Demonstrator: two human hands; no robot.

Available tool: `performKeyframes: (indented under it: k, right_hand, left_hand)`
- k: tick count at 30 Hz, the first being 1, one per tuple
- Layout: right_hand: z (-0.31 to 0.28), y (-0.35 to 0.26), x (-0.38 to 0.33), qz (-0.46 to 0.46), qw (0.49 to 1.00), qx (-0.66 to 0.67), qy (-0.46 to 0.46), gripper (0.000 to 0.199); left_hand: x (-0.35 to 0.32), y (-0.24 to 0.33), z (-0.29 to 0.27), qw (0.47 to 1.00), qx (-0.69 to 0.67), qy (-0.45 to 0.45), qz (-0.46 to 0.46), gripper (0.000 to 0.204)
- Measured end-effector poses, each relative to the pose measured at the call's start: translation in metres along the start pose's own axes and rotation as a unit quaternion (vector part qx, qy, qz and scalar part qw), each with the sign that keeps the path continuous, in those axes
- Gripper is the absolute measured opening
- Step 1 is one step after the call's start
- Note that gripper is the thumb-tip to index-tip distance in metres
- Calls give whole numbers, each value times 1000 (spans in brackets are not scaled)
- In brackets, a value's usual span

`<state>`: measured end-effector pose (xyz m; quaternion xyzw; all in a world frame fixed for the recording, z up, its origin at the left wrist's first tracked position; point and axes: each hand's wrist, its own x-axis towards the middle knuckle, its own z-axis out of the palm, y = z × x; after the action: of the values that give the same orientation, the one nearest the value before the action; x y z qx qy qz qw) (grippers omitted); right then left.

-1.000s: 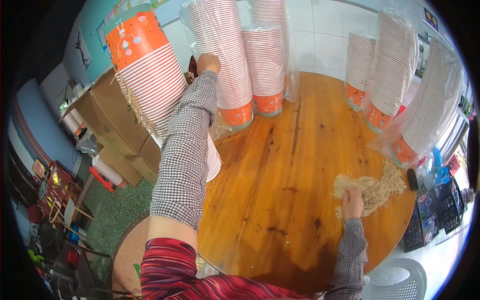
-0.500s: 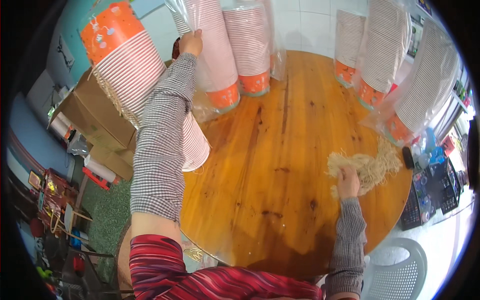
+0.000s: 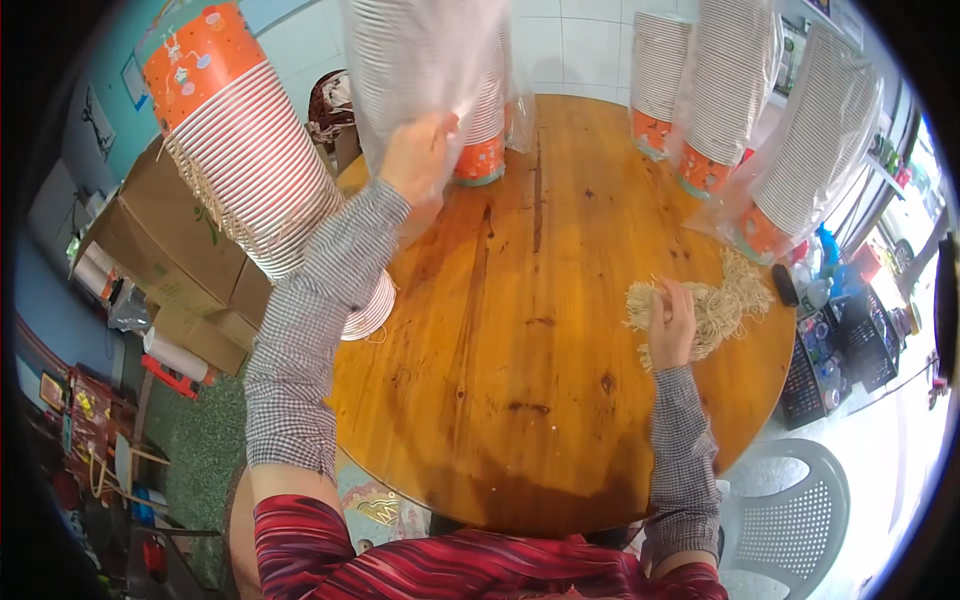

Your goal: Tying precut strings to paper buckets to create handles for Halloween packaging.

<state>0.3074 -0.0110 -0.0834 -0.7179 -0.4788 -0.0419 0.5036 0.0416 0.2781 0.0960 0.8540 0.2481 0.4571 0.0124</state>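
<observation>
Two hands busy here, both on the round wooden table (image 3: 520, 400). My left hand (image 3: 415, 160) is up at the far side of the table, fingers clamped on a clear plastic bag (image 3: 420, 60) full of stacked paper cups, gripping it near its bottom end. The bag stands tall just above the table's far-left edge, right beside a shorter cup stack (image 3: 482, 130) with an orange bottom cup.

My right hand (image 3: 672, 320) is down on the right part of the table, closed around a few strands from one pile of pale strings (image 3: 715, 305) lying flat on the wood.

Count of cup stacks that I can make out: five. One is the bag I'm holding, one is the short stack next to it, and three more bagged ones (image 3: 740, 110) lean over the far-right edge of the table, all with orange bottom cups. A sixth, unbagged one, a big curved stack (image 3: 250, 170), hangs over the table's left edge with its orange end pointing away from me.

Left of the table, a few cardboard boxes (image 3: 170, 260) sit on the floor. One white plastic chair (image 3: 790, 510) sits at the table's near-right edge.
</observation>
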Motion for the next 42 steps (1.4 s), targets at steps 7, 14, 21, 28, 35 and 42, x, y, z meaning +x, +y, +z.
performKeyframes:
  k: [7, 14, 21, 28, 35, 42]
  right_hand:
    - [-2, -53, 29, 213, 617, 757, -18, 63]
    - [-49, 4, -82, 224, 610, 759, -44, 58]
    - [-103, 24, -132, 207, 769, 599, -80, 39]
    - [-102, -18, -197, 236, 912, 334, -22, 27]
    - [-90, -46, -195, 277, 930, 237, -50, 34]
    - [-17, -31, -67, 50, 991, 123, -30, 43]
  left_hand:
    - [-140, 63, 32, 974, -93, -169, 120, 14]
    - [-201, 97, 65, 965, -155, -140, 157, 20]
    - [-221, 116, 75, 957, -215, -152, 124, 27]
    - [-232, 117, 59, 958, -168, -163, 164, 22]
    - [-222, 94, 104, 956, -141, -213, 145, 27]
    - [-194, 19, 186, 932, -276, -211, -102, 29]
